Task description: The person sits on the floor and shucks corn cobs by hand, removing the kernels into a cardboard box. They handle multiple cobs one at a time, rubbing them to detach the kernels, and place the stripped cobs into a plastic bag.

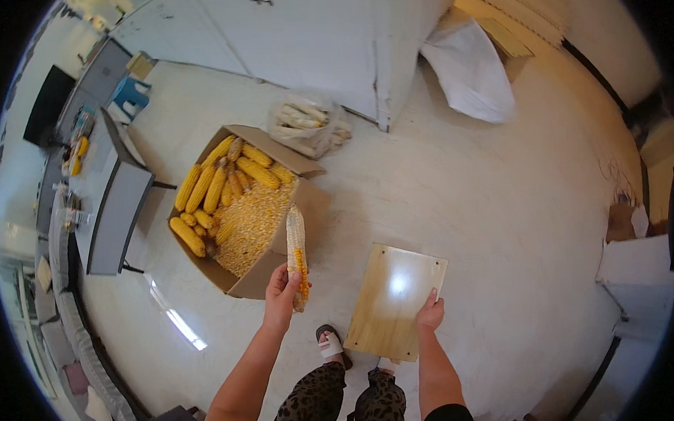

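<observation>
My left hand (281, 295) grips a corn cob (296, 239) near its lower end. Most of that cob is stripped pale, with a patch of yellow kernels left along its lower side. In my right hand (431, 312) is the right edge of a wooden board (392, 307) with a screw or hole near each corner; the board overlaps one of my feet. Beyond my left hand stands an open cardboard box (309, 215). Loose kernels (256, 213) fill its right part, and several whole yellow corn cobs (201, 186) lie along its left and far sides.
A clear plastic bag (306, 123) of pale stripped cobs lies behind the box. White cabinets (298, 36) stand at the back, with a white sack (472, 70) to their right. At left are a table (119, 219), a blue stool (130, 96) and a grey sofa (90, 346).
</observation>
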